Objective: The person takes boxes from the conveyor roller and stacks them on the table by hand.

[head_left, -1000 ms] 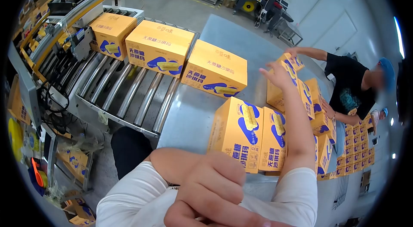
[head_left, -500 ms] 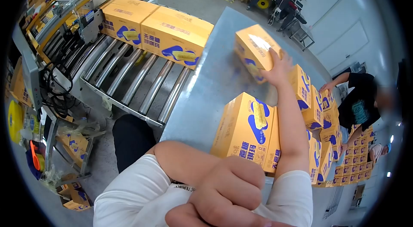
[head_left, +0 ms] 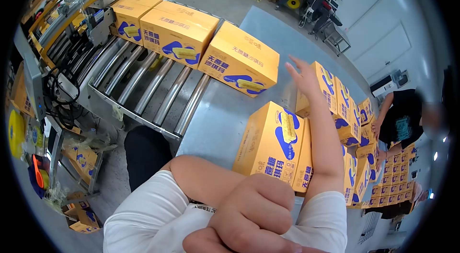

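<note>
My right hand (head_left: 303,79) is stretched out over the metal table (head_left: 268,28), fingers apart and holding nothing. Just left of it, with a small gap between, a yellow carton (head_left: 239,59) with blue print lies partly on the table, against the roller conveyor. Near my chest my left hand (head_left: 249,214) is closed in a fist; its palm side is hidden, so I cannot see whether anything is inside. Beyond that fist stand two upright cartons (head_left: 270,145), side by side by my right forearm.
More cartons (head_left: 175,32) sit in line on the conveyor rollers (head_left: 158,87), leading to a machine (head_left: 98,25) at left. A row of cartons (head_left: 342,102) runs along the table's right side. Another person (head_left: 400,116) has hands among them. Stacked cartons (head_left: 393,176) stand behind.
The carton under my right hand has moved left, turned, and met the conveyor line, pushing the other cartons along. My right hand has let go. My left fist stays put.
</note>
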The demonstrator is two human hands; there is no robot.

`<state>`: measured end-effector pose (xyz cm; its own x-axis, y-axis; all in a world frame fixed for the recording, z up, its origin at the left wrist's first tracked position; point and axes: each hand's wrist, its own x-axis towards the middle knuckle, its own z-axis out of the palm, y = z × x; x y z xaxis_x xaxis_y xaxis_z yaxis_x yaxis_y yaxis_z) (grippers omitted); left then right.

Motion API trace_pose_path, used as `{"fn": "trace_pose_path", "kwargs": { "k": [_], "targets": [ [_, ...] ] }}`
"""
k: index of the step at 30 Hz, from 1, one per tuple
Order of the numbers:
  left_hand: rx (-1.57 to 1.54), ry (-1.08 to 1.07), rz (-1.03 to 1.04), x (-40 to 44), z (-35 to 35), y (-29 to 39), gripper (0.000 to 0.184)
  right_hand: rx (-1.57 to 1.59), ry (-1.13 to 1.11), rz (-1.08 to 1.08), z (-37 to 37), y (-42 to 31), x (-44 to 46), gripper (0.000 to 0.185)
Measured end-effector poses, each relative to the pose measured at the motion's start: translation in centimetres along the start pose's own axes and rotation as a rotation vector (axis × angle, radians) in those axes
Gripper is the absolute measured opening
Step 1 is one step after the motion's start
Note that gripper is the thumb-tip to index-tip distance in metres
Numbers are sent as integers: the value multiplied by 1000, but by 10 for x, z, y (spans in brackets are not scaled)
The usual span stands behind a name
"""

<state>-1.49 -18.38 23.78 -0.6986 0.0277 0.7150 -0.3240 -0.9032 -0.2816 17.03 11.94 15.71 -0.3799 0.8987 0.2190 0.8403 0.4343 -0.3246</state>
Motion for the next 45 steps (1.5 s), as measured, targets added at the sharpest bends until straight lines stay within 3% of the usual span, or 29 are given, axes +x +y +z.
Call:
{"fn": "trace_pose_path", "kwargs": {
  "k": [3,6,8,10,12,15,16,18,21,24,27,28,30,35,40,43,45],
  "targets": [
    [-1,1,-23,0,1,1,30,39,22,-35,21,-6,2,64],
    [-4,-15,-29,0,0,1,29,239,-142,-95,37,11,10,79],
    [33,-6,-74,-3,-1,6,14,126,-178,-132,25,14,8,93],
    [106,25,-169,-11,-3,23,56,93,-222,-192,12,5,0,107],
    [110,37,-173,-13,-3,24,57,146,-275,-273,9,1,-10,121],
    [72,18,-160,-13,-4,21,55,320,-286,-243,9,11,-5,124],
    [50,4,-151,-12,-5,19,54,265,-216,-236,14,17,-1,121],
    [-44,-45,-91,-5,-3,6,10,152,-68,-219,23,31,3,116],
    [0,52,-81,-5,18,5,23,-469,204,-99,9,-13,-6,109],
    [85,108,-77,-4,21,6,21,-665,291,-315,-9,-48,-23,85],
    [160,168,-80,-12,27,9,20,-344,-107,-245,-9,-41,-13,69],
    [176,182,-84,-14,28,10,20,-528,-144,-236,1,-31,-13,60],
    [196,191,-93,-15,28,10,20,-550,-197,-127,2,-16,-9,63],
    [66,-17,-54,-5,8,1,19,-454,-359,179,-17,-10,11,67],
    [50,33,-50,-5,11,2,20,-481,-441,399,-42,14,7,59],
    [33,33,-53,-4,9,2,21,-668,-490,570,-41,16,5,56],
    [19,40,-64,-5,9,3,22,-773,-322,477,-17,37,3,55]
  ]
}}
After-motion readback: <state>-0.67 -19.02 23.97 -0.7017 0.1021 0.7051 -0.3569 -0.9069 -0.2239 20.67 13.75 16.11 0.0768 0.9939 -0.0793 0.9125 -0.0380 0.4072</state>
